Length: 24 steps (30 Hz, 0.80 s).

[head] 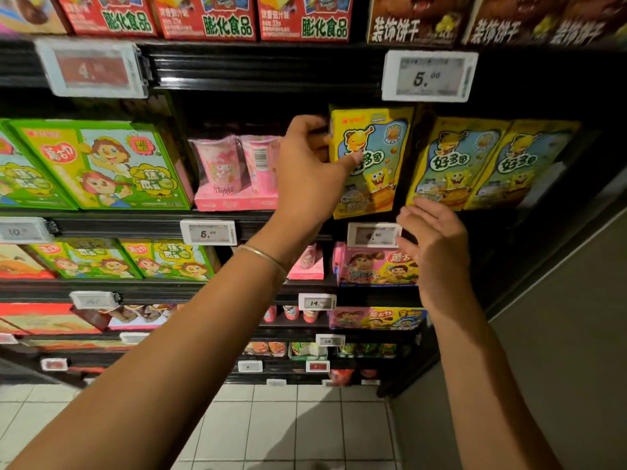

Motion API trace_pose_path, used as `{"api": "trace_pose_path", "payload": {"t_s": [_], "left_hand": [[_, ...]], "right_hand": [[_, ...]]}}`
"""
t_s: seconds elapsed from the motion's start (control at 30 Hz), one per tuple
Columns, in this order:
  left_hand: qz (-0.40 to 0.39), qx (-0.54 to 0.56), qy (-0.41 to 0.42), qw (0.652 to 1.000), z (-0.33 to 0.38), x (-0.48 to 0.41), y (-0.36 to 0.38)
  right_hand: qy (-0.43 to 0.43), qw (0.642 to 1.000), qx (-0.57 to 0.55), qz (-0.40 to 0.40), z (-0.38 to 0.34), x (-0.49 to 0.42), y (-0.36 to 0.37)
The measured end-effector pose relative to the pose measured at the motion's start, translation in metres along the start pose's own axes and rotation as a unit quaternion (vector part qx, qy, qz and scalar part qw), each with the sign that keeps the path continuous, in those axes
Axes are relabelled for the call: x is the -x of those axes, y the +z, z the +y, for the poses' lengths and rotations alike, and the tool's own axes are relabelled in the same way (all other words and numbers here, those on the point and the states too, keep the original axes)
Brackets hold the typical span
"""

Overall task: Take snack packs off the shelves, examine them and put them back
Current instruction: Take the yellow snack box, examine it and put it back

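A yellow snack box with a cartoon fish and a sponge character stands upright at the front of the middle shelf. My left hand grips its left edge, thumb across the front and fingers behind. My right hand hovers open just below the box's lower right corner, fingers relaxed, holding nothing. Two more boxes of the same kind lean on the shelf to the right.
Pink cups in a pink tray stand left of my left hand, green boxes further left. Price tags line the black shelf edges. Lower shelves hold more snack boxes. A grey wall bounds the right; tiled floor lies below.
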<state>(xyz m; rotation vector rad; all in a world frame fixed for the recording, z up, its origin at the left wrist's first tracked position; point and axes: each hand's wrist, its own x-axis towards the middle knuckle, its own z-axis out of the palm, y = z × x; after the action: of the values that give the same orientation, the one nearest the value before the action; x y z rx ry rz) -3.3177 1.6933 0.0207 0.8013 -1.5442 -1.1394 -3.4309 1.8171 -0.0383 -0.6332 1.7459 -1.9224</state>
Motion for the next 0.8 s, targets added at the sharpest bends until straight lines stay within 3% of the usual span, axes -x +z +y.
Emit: {"api": "trace_pose_path", "payload": {"t_s": [0.5, 0.8], "left_hand": [[0.029, -0.066, 0.0, 0.997, -0.023, -0.013, 0.058], [0.0, -0.057, -0.024, 0.998, -0.027, -0.018, 0.063]], "right_hand": [[0.095, 0.977, -0.188, 0.036, -0.008, -0.024, -0.012], [0.16, 0.934, -0.316, 0.039, -0.017, -0.03, -0.024]]}}
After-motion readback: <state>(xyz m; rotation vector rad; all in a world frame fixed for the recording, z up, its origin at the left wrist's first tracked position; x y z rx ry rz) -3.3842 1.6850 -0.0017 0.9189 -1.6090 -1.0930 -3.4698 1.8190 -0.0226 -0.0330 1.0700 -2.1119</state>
